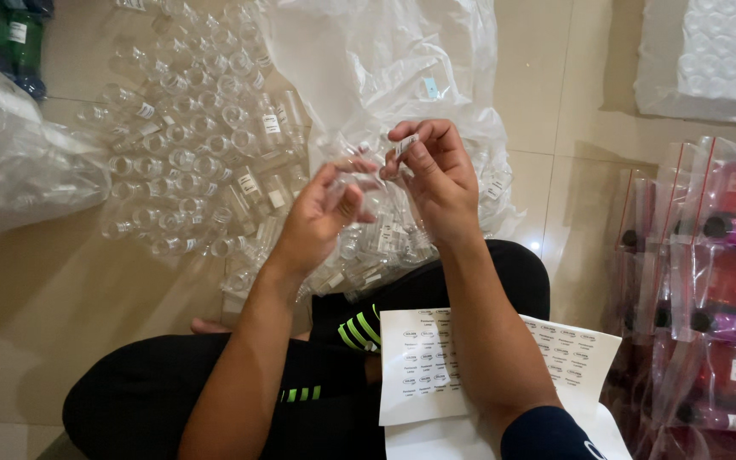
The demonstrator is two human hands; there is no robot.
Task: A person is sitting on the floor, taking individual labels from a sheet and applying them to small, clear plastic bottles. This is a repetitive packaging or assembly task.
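left hand (321,217) fingers grasping a clear vial (359,166), right hand (436,175) pinching a small label (406,145), vial pile (198,145) close ahead

Floor (547,111) under my view: glossy beige tiles with thin grout lines, no walls or windows visible. One bright glint of overhead light on a tile right of centre. White padded sheet (709,60) lies at the top right corner. Soft shadows pool toward the lower left.
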